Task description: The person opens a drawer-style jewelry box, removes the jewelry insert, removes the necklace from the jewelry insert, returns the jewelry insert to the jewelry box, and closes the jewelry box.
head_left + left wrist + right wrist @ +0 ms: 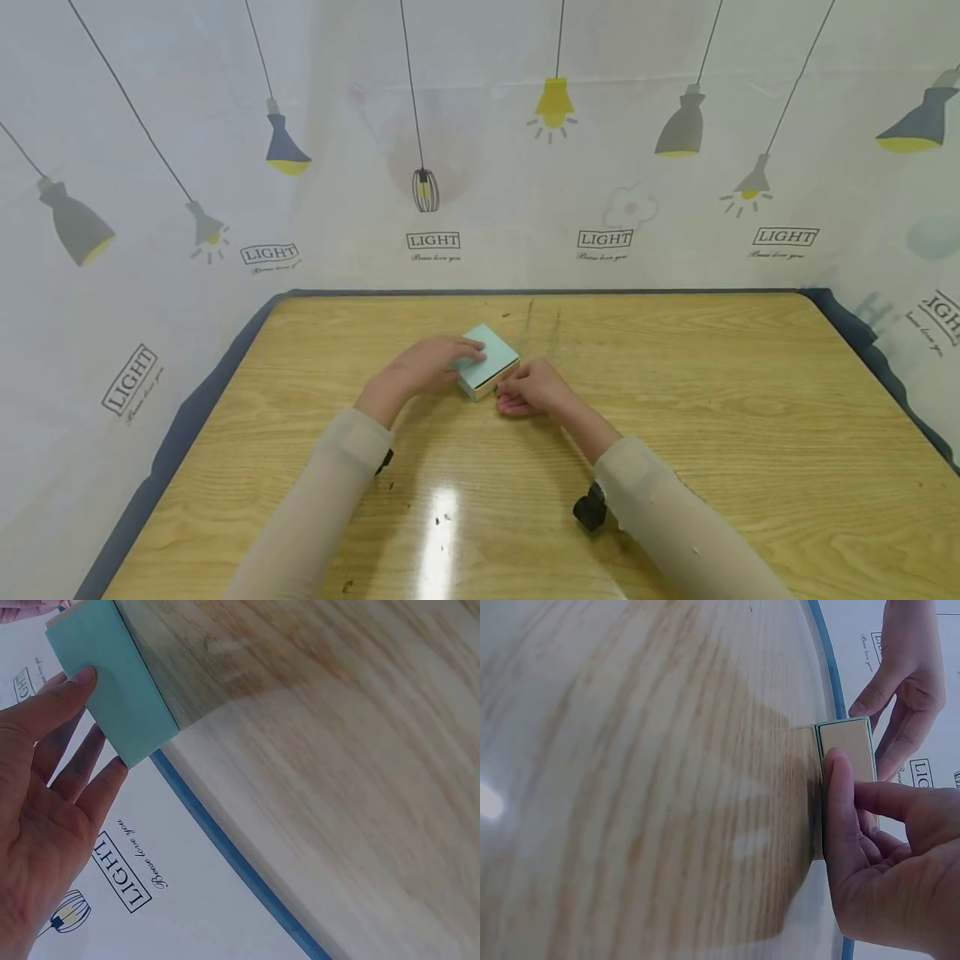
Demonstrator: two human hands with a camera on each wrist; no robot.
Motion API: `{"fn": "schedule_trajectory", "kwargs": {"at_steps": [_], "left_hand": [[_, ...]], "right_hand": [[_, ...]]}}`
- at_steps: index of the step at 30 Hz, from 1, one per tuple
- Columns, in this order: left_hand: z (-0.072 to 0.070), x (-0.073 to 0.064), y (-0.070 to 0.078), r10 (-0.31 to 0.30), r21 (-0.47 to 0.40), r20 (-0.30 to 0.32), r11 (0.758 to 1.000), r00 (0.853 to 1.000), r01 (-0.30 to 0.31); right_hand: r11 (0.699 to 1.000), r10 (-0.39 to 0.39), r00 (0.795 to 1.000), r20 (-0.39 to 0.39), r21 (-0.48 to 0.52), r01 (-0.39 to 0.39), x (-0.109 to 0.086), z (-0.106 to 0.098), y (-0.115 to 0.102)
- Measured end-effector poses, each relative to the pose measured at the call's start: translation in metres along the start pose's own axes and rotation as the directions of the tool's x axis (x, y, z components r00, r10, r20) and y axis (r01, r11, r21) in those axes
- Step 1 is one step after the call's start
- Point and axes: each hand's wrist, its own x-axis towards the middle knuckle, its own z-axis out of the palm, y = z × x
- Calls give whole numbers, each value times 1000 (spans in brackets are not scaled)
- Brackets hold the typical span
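Observation:
A small pale-green box (491,354) with a cream inner end (847,742) sits on the table, turned at an angle. My left hand (420,367) grips it from the left, thumb on the broad green face (112,682) and fingers along the far side in the left wrist view. At the cream end, my right hand (536,387) brings thumb and forefinger together in a pinch right against the box. The right forefinger (840,780) lies along that end, and the other fingers are curled. What the pinch holds is hidden behind the fingertips.
The wood-grain table (750,400) has a dark blue edge (525,292) at the back. Behind it hangs a white sheet (480,125) printed with lamps and the word LIGHT. A black wrist camera (590,508) shows under the right sleeve.

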Motion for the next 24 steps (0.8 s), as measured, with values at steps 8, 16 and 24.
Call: {"fn": "schedule_trajectory", "kwargs": {"at_steps": [8,16,24], "left_hand": [[1,1,-1,5,-2,0,1000,1000,-5],[-1,1,0,7,-7,1,1000,1000,-7],[0,1,-1,7,-8,-4,1000,1000,-7]], "right_hand": [[1000,-4,1000,-2,-13,4,1,0,0],[997,-14,1000,-27,-82,12,-2,1,-1],[991,-20,999,-46,-131,14,-4,2,-1]]}}
